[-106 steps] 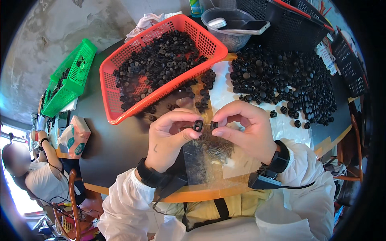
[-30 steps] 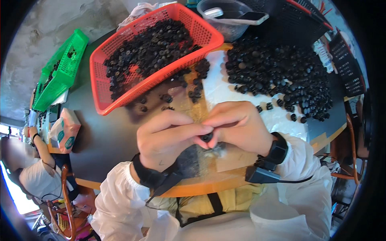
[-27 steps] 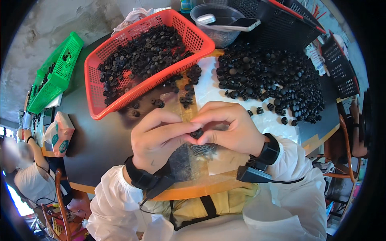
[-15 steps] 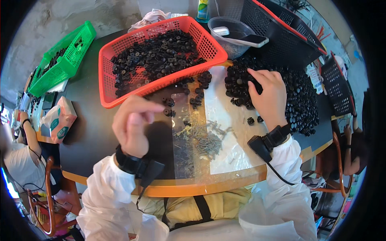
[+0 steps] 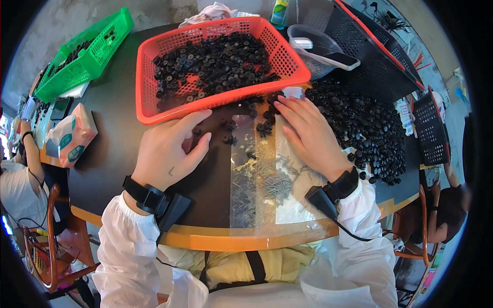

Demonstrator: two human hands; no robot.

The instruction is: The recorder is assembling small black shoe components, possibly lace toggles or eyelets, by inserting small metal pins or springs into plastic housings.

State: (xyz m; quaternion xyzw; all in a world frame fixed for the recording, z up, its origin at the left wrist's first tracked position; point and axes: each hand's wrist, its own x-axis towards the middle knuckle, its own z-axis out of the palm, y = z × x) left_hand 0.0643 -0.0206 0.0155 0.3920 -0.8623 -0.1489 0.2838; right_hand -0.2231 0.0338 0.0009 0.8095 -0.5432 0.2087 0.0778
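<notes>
My left hand [image 5: 167,151] hovers palm down at the near side of the red basket [image 5: 149,119], thumb and forefinger apart, with nothing visible between them. The basket holds many small black washer-like parts [image 5: 208,64]. My right hand [image 5: 313,138] stretches its fingers out over the white sheet [image 5: 292,210]; its fingertips reach loose black parts [image 5: 265,126] beside the basket. What lies under those fingers is hidden. Right of that hand spreads a large heap of shiny black round knobs [image 5: 370,128]. Between my hands, grey metal pins [image 5: 277,186] lie in a loose pile.
Behind the knobs stand a black basket [image 5: 380,77] and a clear tub [image 5: 305,56] with a phone [image 5: 336,59] across it. At the left are a tissue pack [image 5: 72,136] and a green basket [image 5: 90,66]. Other people [image 5: 31,177] sit at both sides.
My right hand has left the knob heap and moved left toward the loose parts by the basket. My left hand has turned palm down and its fingers have spread. The whole view has shifted slightly.
</notes>
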